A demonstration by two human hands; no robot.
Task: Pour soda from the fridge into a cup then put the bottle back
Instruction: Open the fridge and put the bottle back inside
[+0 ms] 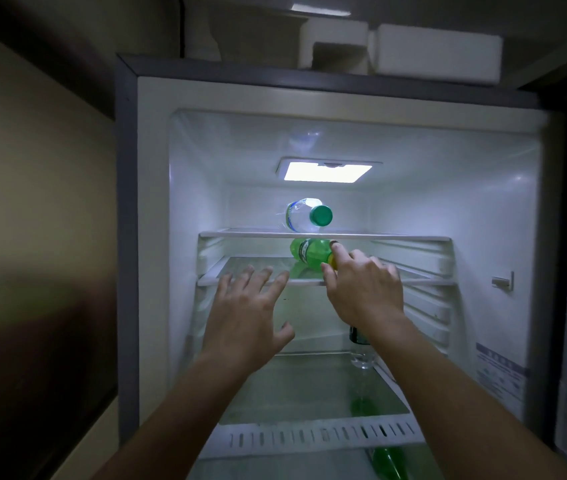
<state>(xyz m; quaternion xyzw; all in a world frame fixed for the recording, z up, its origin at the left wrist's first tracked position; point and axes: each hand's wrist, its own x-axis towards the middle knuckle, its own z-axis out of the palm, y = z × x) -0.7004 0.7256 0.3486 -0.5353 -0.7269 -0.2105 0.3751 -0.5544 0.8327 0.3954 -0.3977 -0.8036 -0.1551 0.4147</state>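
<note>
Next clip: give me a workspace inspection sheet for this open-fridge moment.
Surface: glass fridge shelf, lit from above.
Job's things: green soda bottle lying on its side on that shelf; no cup seen.
Clutter: clear bottle with green cap lying on the shelf above; another green bottle low down.
Hands: right hand pinches the soda bottle's neck; left hand open, holding nothing.
Cables: nothing seen.
Surroundings: white foam blocks atop the fridge; dim room.

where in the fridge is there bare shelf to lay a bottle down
Top shelf: bare either side of the clear bottle. Middle shelf: bare left of the green bottle, under the left hand. Crowded at the centre, where the right hand pinches its neck.
</note>
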